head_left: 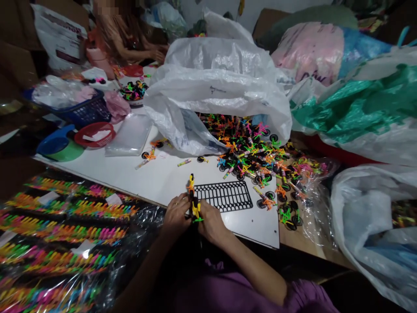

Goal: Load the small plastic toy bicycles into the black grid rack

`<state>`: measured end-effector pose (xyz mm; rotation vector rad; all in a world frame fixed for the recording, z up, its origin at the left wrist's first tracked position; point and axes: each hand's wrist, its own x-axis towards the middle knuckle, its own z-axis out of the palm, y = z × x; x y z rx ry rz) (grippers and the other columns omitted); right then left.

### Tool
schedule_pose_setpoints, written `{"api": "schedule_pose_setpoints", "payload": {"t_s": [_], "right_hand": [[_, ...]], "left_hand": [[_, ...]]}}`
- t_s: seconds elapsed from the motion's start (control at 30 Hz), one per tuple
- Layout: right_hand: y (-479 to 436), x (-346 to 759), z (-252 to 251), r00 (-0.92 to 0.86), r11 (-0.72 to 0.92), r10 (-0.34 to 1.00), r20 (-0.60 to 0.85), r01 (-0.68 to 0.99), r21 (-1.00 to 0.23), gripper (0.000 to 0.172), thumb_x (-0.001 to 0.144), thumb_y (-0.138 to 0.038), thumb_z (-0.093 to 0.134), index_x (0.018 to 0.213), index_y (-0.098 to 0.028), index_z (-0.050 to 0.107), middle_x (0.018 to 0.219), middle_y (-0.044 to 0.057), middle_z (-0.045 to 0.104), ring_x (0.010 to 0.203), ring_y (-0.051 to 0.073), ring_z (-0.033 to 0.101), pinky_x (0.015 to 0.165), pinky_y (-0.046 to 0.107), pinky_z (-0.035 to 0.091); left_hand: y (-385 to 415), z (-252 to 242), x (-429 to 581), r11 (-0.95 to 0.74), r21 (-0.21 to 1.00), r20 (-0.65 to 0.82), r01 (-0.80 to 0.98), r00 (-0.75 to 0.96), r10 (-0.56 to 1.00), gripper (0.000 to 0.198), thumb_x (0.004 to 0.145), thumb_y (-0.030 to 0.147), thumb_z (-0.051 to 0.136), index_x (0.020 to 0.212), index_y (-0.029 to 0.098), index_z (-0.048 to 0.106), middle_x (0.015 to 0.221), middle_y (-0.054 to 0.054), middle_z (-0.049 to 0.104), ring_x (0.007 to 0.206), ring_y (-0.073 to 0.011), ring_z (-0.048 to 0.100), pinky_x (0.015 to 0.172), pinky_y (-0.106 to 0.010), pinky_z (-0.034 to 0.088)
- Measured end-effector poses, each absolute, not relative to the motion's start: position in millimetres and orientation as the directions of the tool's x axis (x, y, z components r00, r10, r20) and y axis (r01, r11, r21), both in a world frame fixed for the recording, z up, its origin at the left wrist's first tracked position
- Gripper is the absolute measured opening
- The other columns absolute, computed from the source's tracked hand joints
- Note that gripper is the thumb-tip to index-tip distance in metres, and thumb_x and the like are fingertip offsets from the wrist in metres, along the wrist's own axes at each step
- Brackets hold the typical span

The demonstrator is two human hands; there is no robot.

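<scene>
My left hand point(176, 215) and my right hand point(211, 222) meet at the near edge of the white board point(137, 174), both closed around a row of small toy bicycles point(193, 198) in orange and yellow with black wheels. The row sticks up between my fingers. Just right of my hands a black plastic grid point(224, 195) lies flat on the board. Beyond it is a heap of loose colourful toy bicycles point(254, 152) spilling from a large white plastic bag point(215, 91).
Clear packs of finished bicycle rows point(58, 230) lie at my left. A blue basket point(83, 111), red lid point(94, 134) and blue and green bowls point(60, 148) sit far left. Another person point(127, 34) works at the back. More plastic bags point(368, 217) crowd the right.
</scene>
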<state>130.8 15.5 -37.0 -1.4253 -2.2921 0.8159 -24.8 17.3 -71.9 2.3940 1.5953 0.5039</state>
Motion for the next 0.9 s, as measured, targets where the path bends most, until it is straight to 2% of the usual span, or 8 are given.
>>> {"api": "schedule_pose_setpoints", "payload": {"t_s": [0.1,0.23,0.37,0.5,0.63,0.7,0.8,0.9], "right_hand": [[17,129,-32,-0.458,0.343,0.887,-0.056,0.735,-0.585,0.024,0.074,-0.01,0.041,0.095,-0.019,0.048,0.091,0.005,0.054,0.078,0.018,0.052,0.065,0.026,0.041],[22,125,-35,-0.463,0.37,0.886,-0.015,0.726,-0.58,0.026,0.076,-0.014,0.043,0.101,-0.019,0.047,0.093,0.006,0.054,0.081,0.019,0.053,0.067,0.028,0.042],[19,126,-43,-0.432,0.36,0.901,0.027,0.714,-0.6,0.023,0.077,-0.015,0.044,0.099,-0.019,0.047,0.094,0.006,0.053,0.081,0.019,0.052,0.068,0.029,0.042],[11,131,-47,-0.415,0.354,0.908,0.059,0.684,-0.637,0.012,0.084,-0.017,0.041,0.093,-0.019,0.047,0.09,0.005,0.052,0.08,0.017,0.051,0.069,0.027,0.041],[12,134,-51,-0.439,0.383,0.893,0.094,0.634,-0.672,0.01,0.086,-0.017,0.04,0.092,-0.018,0.048,0.088,0.005,0.052,0.081,0.017,0.051,0.072,0.026,0.041],[14,135,-52,-0.454,0.399,0.884,0.111,0.609,-0.685,0.011,0.085,-0.016,0.042,0.093,-0.018,0.048,0.088,0.005,0.053,0.081,0.017,0.051,0.073,0.026,0.041],[15,136,-55,-0.461,0.409,0.879,0.125,0.59,-0.696,0.014,0.084,-0.015,0.043,0.096,-0.017,0.049,0.089,0.006,0.054,0.081,0.017,0.051,0.073,0.026,0.042],[15,137,-56,-0.457,0.397,0.881,0.119,0.58,-0.711,0.015,0.084,-0.015,0.043,0.098,-0.017,0.049,0.09,0.006,0.054,0.082,0.017,0.052,0.073,0.027,0.043]], "left_hand": [[19,-79,-28,-0.418,0.348,0.207,0.839,0.366,0.907,0.037,0.075,0.019,0.044,0.109,0.019,0.058,0.116,-0.008,0.061,0.118,-0.0254,0.045,0.098,-0.046,0.037],[29,-86,-35,-0.509,0.323,0.264,0.798,0.44,0.858,0.046,0.072,0.013,0.043,0.116,0.021,0.054,0.116,-0.007,0.06,0.119,-0.0238,0.046,0.097,-0.043,0.04],[27,-73,-46,-0.527,0.317,0.262,0.789,0.462,0.848,0.053,0.069,0.017,0.048,0.122,0.016,0.047,0.127,-0.012,0.052,0.123,-0.0263,0.042,0.099,-0.044,0.04],[10,-43,-51,-0.396,0.441,0.173,0.806,0.356,0.918,0.053,0.076,0.03,0.051,0.126,0.016,0.041,0.127,-0.01,0.052,0.116,-0.0216,0.049,0.097,-0.037,0.043],[11,-29,-38,-0.36,0.519,0.093,0.775,0.368,0.925,0.04,0.083,0.023,0.039,0.122,0.017,0.047,0.126,-0.007,0.053,0.116,-0.0165,0.048,0.1,-0.033,0.041],[20,-30,-30,-0.412,0.507,0.088,0.757,0.43,0.899,0.037,0.084,0.018,0.034,0.116,0.016,0.052,0.124,-0.008,0.054,0.117,-0.0167,0.047,0.101,-0.034,0.039],[32,-37,-23,-0.494,0.424,0.042,0.759,0.528,0.848,0.033,0.083,0.015,0.034,0.103,0.018,0.06,0.116,-0.008,0.059,0.116,-0.0198,0.047,0.098,-0.038,0.04],[33,-43,-24,-0.508,0.328,-0.004,0.796,0.539,0.842,0.034,0.082,0.014,0.036,0.106,0.021,0.059,0.118,-0.006,0.059,0.121,-0.023,0.042,0.097,-0.042,0.037]]}}
